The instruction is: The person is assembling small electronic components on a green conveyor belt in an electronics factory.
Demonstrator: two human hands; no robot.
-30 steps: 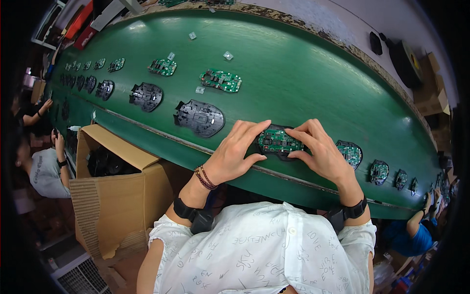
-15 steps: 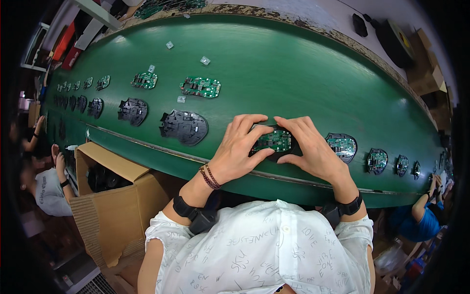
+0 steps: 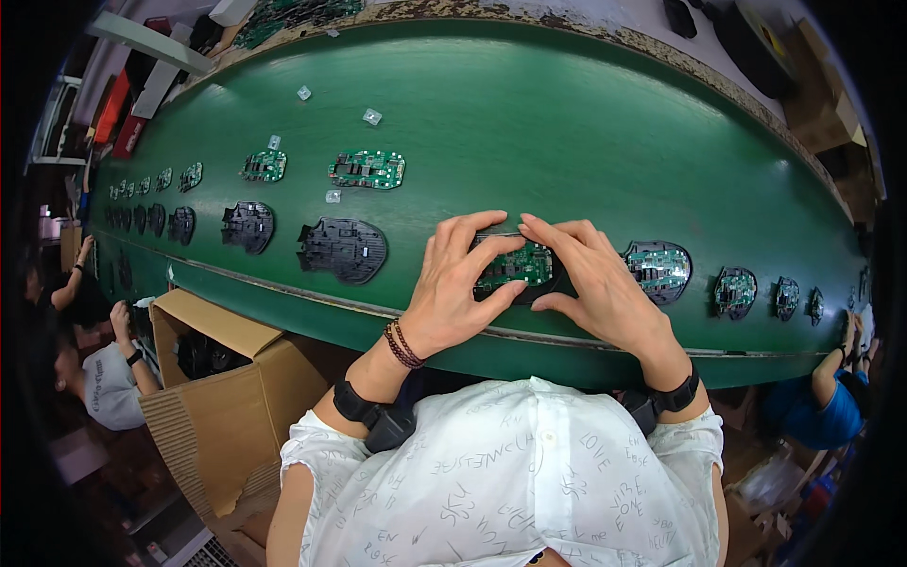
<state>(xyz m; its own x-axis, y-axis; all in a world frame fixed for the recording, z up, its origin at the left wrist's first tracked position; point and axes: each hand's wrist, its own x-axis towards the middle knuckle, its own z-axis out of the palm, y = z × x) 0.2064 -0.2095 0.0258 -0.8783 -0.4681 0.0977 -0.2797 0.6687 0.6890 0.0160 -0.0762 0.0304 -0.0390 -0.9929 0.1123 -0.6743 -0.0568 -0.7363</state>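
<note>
My left hand [image 3: 452, 269] and my right hand [image 3: 600, 283] curl round opposite ends of a green circuit board [image 3: 531, 267] set in a black plastic shell [image 3: 561, 285]. Thumbs are on the near side and fingers on the far side; their tips nearly meet above the far edge. Palms and fingers hide much of the shell. To the left lies a bare black shell [image 3: 342, 250], with a loose green board [image 3: 368, 170] beyond it. Just right of my right hand sits another shell with a board in it [image 3: 658, 272].
The long green work surface [image 3: 491, 113] carries rows of boards and shells left and right. Small clear pieces [image 3: 372, 116] lie among them. An open cardboard box [image 3: 222, 392] stands at the near left edge. Other people [image 3: 817, 411] work at both sides.
My hands, still round the board and shell, have shifted slightly left, and my right fingers sit closer to the left ones. Boards and shells on the left appear farther left, relative to the cardboard box.
</note>
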